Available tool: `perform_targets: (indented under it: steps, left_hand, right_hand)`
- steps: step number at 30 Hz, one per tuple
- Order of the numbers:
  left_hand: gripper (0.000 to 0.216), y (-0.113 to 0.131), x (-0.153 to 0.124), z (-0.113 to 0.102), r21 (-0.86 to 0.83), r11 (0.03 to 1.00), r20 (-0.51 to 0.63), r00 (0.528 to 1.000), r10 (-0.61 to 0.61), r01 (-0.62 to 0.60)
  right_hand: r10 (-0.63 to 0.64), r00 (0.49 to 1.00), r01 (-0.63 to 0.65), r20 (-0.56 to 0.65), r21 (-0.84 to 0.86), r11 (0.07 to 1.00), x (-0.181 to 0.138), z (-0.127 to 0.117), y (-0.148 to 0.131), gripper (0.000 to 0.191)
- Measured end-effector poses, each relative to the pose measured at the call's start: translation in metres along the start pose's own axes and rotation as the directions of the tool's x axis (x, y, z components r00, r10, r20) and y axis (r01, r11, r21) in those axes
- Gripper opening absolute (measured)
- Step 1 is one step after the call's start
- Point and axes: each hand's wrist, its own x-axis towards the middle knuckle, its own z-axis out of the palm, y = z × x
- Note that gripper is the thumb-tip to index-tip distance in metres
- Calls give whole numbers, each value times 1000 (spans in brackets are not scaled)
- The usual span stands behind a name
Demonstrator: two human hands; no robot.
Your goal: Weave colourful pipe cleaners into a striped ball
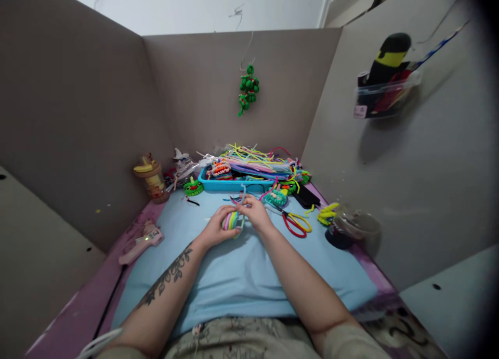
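Striped fuzzy ball (231, 220) is held over the blue mat (241, 276), just in front of the blue tray (234, 186), near its middle. Both hands are together, wrapped on it: left hand (215, 230) cups it from the left & right hand (255, 214) pinches from tray side. Thin fuzzy wire (243, 193) sticks up twd tray.

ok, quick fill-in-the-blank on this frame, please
The left hand and right hand hold a striped piece over the ___ mat.
The scissors lie ___ of the right hand.
The glue gun lies at the mat's ___ edge.
A ___ ornament hangs on the back wall.
Missing: blue; right; left; green.
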Motion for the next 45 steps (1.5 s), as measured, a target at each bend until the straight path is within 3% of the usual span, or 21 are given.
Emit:
perform_targets:
  steps: [6,10,17,20,25,31,45]
  left_hand:
    - [70,-4,-1,-1,63,993,-104,990,-96,103]
    - [74,-4,0,-2,79,991,-95,991,-97,105]
    - [78,-1,1,-1,94,994,-82,996,-41,49]
    - [79,-3,0,-2,32,996,-79,994,-78,81]
    - [74,-9,-1,-4,-159,962,-68,970,-233,220]
    - [69,-11,-2,-5,-252,926,-71,949,-306,279]
    - [53,-11,-2,2,-194,935,-134,937,-324,296]
  right_hand:
    - [42,995,-35,86,-79,996,-1,-1,-1,24]
    - [65,988,-45,139,-145,988,-3,1,-1,22]
    - [83,982,-83,167,-4,997,-6,7,4,17]
    - [44,990,-38,137,-46,998,-6,8,4,14]
    - [-57,991,86,119,-256,963,-7,7,-1,7]
    - [-170,976,207,133,-352,913,-12,10,-6,11]
    - [-182,978,207,106,-325,923,-12,10,-7,13]
